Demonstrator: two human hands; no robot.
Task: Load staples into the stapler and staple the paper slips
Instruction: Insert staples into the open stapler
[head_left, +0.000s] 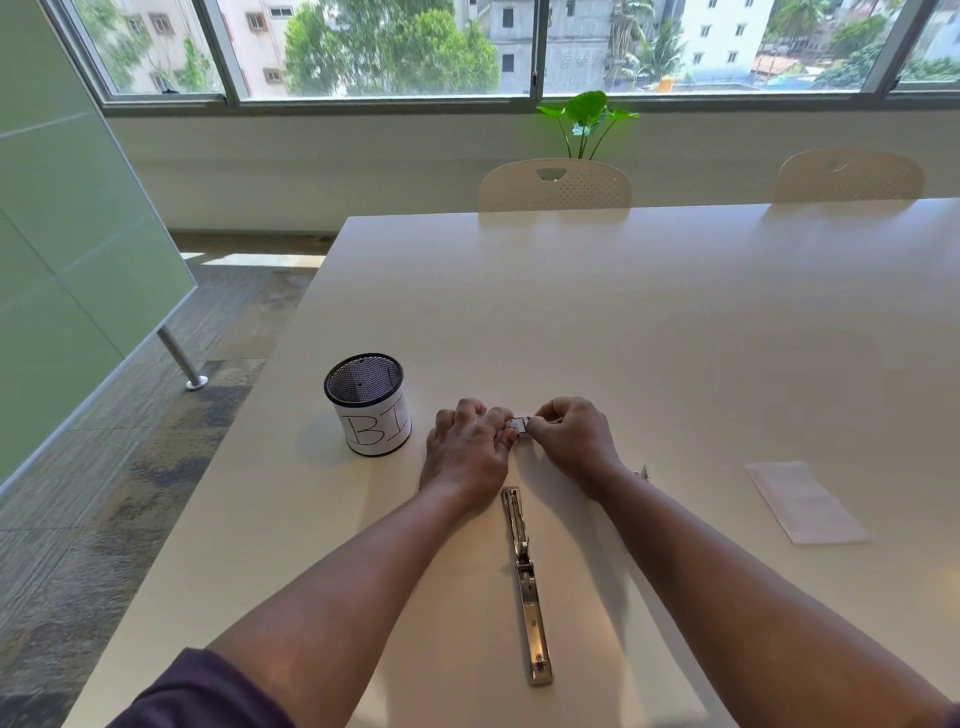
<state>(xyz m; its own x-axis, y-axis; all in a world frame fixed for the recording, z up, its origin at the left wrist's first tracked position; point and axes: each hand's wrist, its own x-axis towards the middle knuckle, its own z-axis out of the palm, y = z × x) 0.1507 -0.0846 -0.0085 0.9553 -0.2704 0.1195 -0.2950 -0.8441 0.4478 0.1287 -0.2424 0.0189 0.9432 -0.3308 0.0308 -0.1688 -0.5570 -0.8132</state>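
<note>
Two bare forearms reach out over the white table (649, 322). Between them, nearest, the stapler (525, 582) lies opened out flat. Right of it sits a pile of paper slips (802, 501). Further on, the left hand (467, 447) and right hand (569, 434) together pinch a small staple box (519, 425). Left stands a mesh cup (368, 402) marked "BI".

A wide white bench (649, 312) carries everything; a mesh cup (369, 404) with a paper label stands at its left edge. The opened metal stapler (525, 582) lies flat near the front; paper slips (804, 501) rest well apart at the right.
</note>
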